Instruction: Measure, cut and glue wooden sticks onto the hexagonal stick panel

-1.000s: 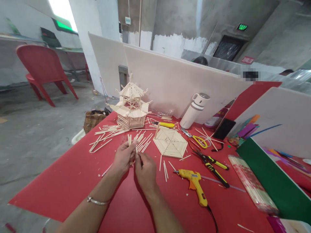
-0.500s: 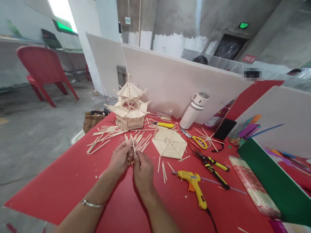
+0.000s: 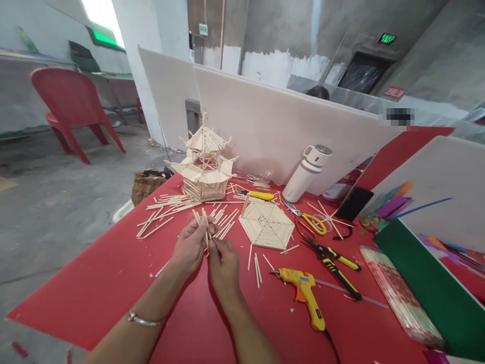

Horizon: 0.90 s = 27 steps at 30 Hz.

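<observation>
My left hand [image 3: 188, 248] is closed around a small bunch of thin wooden sticks [image 3: 201, 220] that stand up from the fist. My right hand [image 3: 223, 263] pinches one of those sticks just beside the left fingers. Both hands hover over the red table [image 3: 113, 283]. Behind them lie several loose sticks [image 3: 166, 210], a wooden stick pagoda model [image 3: 204, 164] and a flat hexagonal stick panel [image 3: 266, 224].
A yellow glue gun [image 3: 305, 293] lies right of my hands, with pliers [image 3: 335, 258], yellow-handled scissors [image 3: 308, 218], a yellow knife [image 3: 259, 195] and a white flask [image 3: 306, 173] beyond. White divider boards [image 3: 265, 121] back the table. A red chair [image 3: 71, 106] stands left.
The hands stay together on the stick bunch with only small finger shifts. The camera view has moved slightly.
</observation>
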Tool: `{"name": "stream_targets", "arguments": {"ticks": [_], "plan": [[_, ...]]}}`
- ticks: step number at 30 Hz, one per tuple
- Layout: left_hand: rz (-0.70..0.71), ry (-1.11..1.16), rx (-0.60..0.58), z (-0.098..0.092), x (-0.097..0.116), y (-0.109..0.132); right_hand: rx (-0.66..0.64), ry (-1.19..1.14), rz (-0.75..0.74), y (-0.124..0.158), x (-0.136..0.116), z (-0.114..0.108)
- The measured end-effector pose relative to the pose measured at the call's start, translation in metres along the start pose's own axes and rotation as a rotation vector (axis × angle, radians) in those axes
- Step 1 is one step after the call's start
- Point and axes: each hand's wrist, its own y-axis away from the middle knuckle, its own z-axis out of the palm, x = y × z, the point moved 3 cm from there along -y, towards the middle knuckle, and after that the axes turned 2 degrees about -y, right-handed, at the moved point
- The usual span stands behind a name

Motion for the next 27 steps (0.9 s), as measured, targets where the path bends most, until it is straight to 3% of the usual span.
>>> {"name": "stream_targets", "arguments": {"ticks": [11,17,22,27], "plan": [[-0.026,0.022,0.026,-0.004,0.000,-0.002,-0.020,0.019,0.008,0.000,0.001,0.001],[-0.032,0.030,-0.020,0.000,0.000,0.000,-0.044,0.192,0.003,0.000,-0.013,-0.009],[-0.099,-0.001,-0.022,0.003,-0.005,0.004,-0.094,0.435,-0.039,0.001,-0.021,-0.043],[-0.125,-0.010,-0.053,0.004,-0.007,0.006,-0.056,0.723,0.004,0.000,-0.009,-0.106]]}}
